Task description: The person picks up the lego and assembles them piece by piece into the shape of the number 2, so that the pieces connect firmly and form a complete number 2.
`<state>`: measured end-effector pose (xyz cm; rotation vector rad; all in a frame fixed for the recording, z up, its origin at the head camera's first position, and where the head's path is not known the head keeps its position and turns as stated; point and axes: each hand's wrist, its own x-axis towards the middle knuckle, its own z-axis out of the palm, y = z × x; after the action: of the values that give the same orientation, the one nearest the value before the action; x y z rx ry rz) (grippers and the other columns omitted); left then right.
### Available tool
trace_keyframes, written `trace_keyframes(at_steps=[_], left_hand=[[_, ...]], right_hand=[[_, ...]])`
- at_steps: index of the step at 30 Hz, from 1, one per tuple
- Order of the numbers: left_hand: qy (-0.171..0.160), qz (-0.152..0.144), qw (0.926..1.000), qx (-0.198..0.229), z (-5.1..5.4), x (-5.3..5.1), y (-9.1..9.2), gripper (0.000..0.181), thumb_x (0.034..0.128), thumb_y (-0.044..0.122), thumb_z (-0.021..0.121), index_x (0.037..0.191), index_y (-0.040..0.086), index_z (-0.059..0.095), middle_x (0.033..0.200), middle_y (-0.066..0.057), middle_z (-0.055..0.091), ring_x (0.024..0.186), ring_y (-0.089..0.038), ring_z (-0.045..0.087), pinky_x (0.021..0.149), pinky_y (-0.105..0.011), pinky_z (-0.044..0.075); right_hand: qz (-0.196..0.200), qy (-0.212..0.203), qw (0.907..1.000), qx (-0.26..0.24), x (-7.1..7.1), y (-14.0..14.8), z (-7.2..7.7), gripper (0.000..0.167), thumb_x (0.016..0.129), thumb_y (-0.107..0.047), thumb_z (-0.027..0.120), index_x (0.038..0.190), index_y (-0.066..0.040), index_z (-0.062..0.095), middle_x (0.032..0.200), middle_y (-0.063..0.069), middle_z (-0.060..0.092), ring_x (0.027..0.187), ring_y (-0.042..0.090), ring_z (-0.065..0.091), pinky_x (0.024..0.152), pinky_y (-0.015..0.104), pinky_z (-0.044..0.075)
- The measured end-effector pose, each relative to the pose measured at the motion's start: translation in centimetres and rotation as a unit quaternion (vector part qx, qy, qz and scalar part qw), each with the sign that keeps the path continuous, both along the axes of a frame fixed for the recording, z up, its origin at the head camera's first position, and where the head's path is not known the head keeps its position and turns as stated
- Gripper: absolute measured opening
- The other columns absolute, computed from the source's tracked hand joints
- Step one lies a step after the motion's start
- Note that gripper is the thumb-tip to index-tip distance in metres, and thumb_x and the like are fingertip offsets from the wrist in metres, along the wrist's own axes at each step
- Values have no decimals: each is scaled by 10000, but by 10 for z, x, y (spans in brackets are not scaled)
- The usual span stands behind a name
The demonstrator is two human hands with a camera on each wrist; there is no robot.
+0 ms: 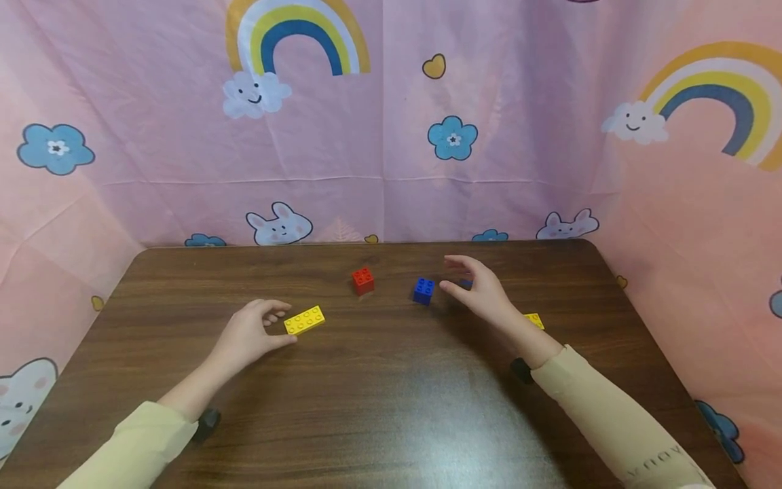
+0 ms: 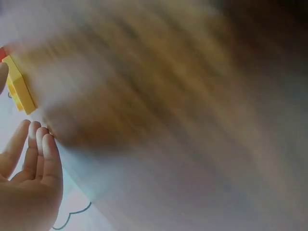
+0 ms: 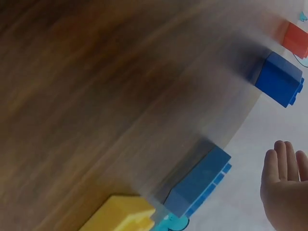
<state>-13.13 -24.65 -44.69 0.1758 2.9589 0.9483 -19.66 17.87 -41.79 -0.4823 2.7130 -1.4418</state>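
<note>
Wood-grain bench (image 1: 366,394), pink cloth (image 1: 403,149) behind. Left of the red brick (image 1: 363,281), I see the left grip (image 1: 249,333) spread at the long yellow brick (image 1: 305,320), contact unclear; right of it, the right grip (image 1: 485,292) spread beside the small blue brick (image 1: 424,291).

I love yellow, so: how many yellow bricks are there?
2: one yellow brick beside the left hand, another yellow brick partly hidden behind the right forearm in the head view. More could be hidden there.

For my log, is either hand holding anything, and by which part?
Nothing looks held: the open left hand is at one end of the yellow eight-stud brick, contact unclear; the open right hand is beside the blue four-stud brick.
</note>
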Motion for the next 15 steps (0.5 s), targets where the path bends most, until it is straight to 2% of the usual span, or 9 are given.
trace_keyframes(at_steps=[7, 13, 15], left_hand=[[-34, -58, 10000, -44, -1, -5, 5, 499, 816, 167, 926, 1243, -7, 733, 1186, -201, 726, 1021, -323, 680, 917, -521, 591], [-43, -122, 9999, -87, 0, -7, 11, 397, 818, 118, 919, 1170, 11, 770, 1070, -139, 735, 940, -259, 660, 829, -397, 555], [-45, -120, 9999, -53, 0, -6, 14, 375, 817, 110, 920, 1150, 14, 777, 1075, -142, 742, 935, -256, 664, 823, -393, 555]], right_hand=[[71, -168, 9998, -112, -5, -5, -7, 575, 958, -71, 790, 1476, 16, 558, 1474, 251, 618, 1361, 447, 603, 1163, 586, 478], [127, -334, 9992, -152, -9, -8, -10, 572, 957, -75, 793, 1463, 56, 560, 1464, 259, 624, 1358, 437, 613, 1154, 569, 493], [147, -414, 9988, -207, -10, -9, -10, 567, 957, -69, 791, 1458, 65, 561, 1455, 261, 631, 1351, 431, 619, 1151, 563, 497]])
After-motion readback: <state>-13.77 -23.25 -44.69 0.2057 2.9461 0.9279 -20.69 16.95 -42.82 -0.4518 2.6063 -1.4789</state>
